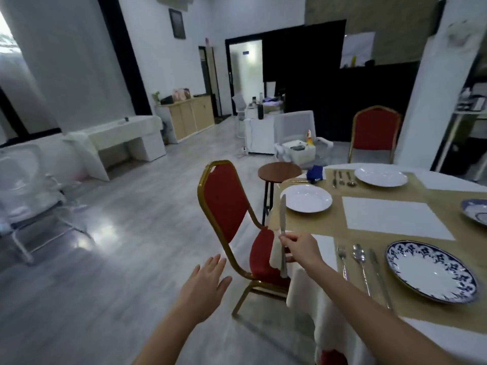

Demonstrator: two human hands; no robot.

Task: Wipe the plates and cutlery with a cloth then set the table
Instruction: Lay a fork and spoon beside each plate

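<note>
My right hand (pixel 297 247) pinches a silver knife (pixel 282 217) by its handle, blade pointing up, just left of the white plate (pixel 305 198) at the table's left edge. My left hand (pixel 204 284) hovers open above the floor, holding nothing. A blue-patterned plate (pixel 431 271) lies near me with a fork (pixel 342 260), spoon (pixel 360 262) and knife (pixel 378 272) to its left. A second white plate (pixel 380 176) lies farther back with cutlery (pixel 341 178) beside it. A blue cloth (pixel 315 173) sits at the far table edge.
The round table (pixel 329 293) carries a white cloth and tan placemats. A red chair with a gold frame (pixel 226 204) stands right beside the table, under my right hand. A small round stool (pixel 279 171) and another red chair (pixel 375 133) stand behind. Another patterned plate (pixel 475 210) shows at the right edge.
</note>
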